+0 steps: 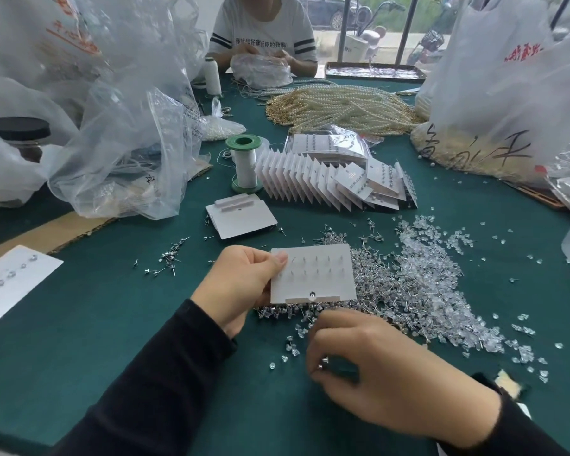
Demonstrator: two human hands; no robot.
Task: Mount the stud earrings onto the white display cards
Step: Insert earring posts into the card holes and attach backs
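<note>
Head view: grips card by its left edge with left hand, thumb on top, posts poking up through it, over table. Pinches tiny piece, stud or back unclear, between fingertips of right hand, just below card. Heaped right of card: studs, clear backs.

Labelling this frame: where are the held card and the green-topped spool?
Held card [313, 280], head view, bare middle of its face.
Green-topped spool [246, 166], head view, white thread winding.
</note>
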